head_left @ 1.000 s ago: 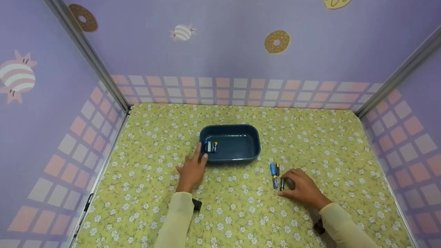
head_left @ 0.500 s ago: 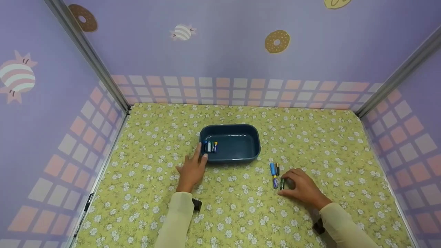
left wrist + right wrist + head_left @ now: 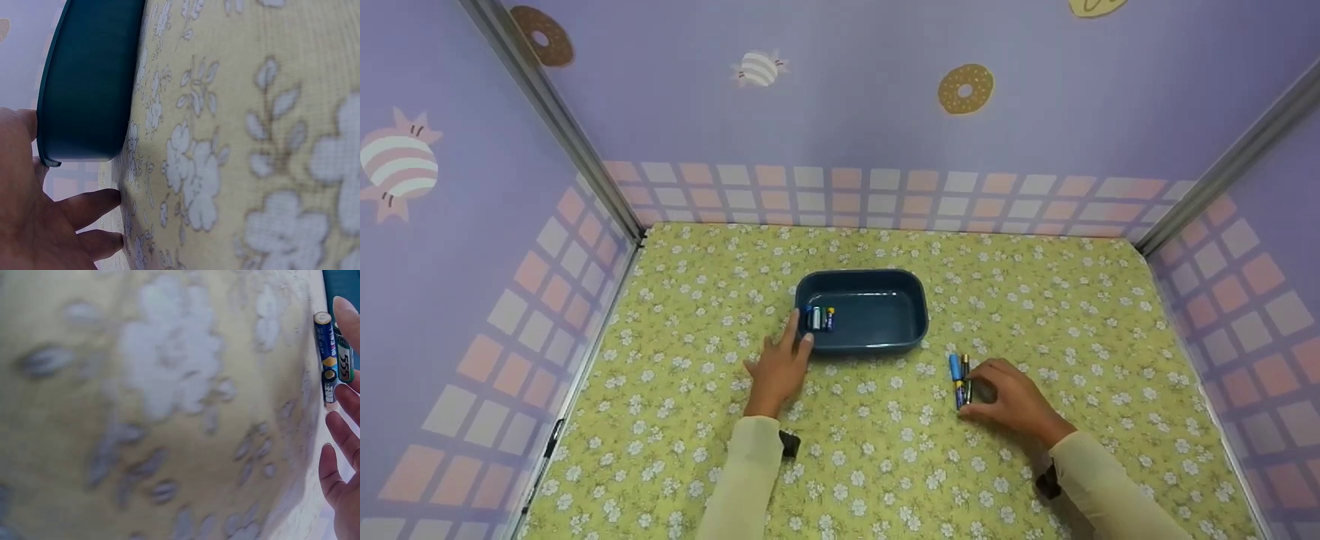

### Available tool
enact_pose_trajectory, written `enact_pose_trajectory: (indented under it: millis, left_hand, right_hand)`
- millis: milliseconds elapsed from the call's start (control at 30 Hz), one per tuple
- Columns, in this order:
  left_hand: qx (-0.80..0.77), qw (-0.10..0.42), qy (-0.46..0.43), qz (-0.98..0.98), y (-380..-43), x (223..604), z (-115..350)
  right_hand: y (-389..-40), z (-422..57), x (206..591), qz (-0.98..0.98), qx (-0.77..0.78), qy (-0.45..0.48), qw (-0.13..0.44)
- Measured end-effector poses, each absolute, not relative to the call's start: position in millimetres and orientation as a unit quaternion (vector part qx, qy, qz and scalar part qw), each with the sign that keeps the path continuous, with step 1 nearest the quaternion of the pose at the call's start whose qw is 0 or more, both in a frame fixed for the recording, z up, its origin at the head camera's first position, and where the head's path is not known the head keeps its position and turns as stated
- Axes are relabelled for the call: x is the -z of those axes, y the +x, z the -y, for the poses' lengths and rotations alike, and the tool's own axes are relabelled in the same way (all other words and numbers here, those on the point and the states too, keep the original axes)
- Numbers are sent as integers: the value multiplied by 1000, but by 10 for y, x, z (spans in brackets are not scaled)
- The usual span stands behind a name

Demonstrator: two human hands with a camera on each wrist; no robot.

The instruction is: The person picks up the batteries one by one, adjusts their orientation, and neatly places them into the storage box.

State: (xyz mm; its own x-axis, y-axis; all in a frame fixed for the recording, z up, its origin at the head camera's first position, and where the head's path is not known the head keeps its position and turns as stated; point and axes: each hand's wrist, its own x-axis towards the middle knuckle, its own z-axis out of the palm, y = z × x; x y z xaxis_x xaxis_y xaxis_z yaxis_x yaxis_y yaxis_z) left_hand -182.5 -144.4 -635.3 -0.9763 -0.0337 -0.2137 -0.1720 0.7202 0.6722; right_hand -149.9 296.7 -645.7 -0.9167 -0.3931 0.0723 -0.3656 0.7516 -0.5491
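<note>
My right hand pinches a green battery between thumb and fingers, low over the cloth. In the right wrist view this battery shows "555" and stands alongside a blue-and-yellow battery. Just beyond them lie a light-blue battery and a black-and-gold battery. My left hand rests its outstretched fingers at the left front corner of a dark teal tub; in the left wrist view two other fingers touch the cloth. Several batteries stand side by side at the tub's left end.
A yellow flowered cloth covers the table. Purple walls close off the back and both sides, with metal posts at the corners.
My right hand has shifted slightly left with the green battery, bringing it up close to the blue-and-yellow one. The left hand stays where it was on the tub.
</note>
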Motion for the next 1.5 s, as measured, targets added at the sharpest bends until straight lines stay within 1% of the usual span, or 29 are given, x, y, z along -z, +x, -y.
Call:
enact_pose_trajectory:
  millis: [167, 400, 633, 867, 1067, 1500]
  left_hand:
    - [-368, 88, -54, -924, -1820, 6354, 1446]
    - [-374, 86, -53, -922, -1807, 6358, 1444]
    - [-376, 82, -51, -922, -1806, 6352, 1451]
    - [-373, 87, -55, -922, -1809, 6357, 1448]
    - [-371, 86, -58, -923, -1821, 6356, 1444]
    - [-374, 86, -60, -921, -1816, 6360, 1439]
  right_hand:
    - [-1577, -2860, 6399, -930, 304, -205, 29]
    - [-1748, -2658, 6304, -923, 311, -228, 13]
    - [-1922, -2469, 6220, -905, 358, -228, 17]
    - [-2085, -2348, 6154, -896, 362, -256, -19]
    - [-2203, -2231, 6097, -885, 392, -250, -14]
    - [-2451, -1905, 6012, -878, 403, -257, -25]
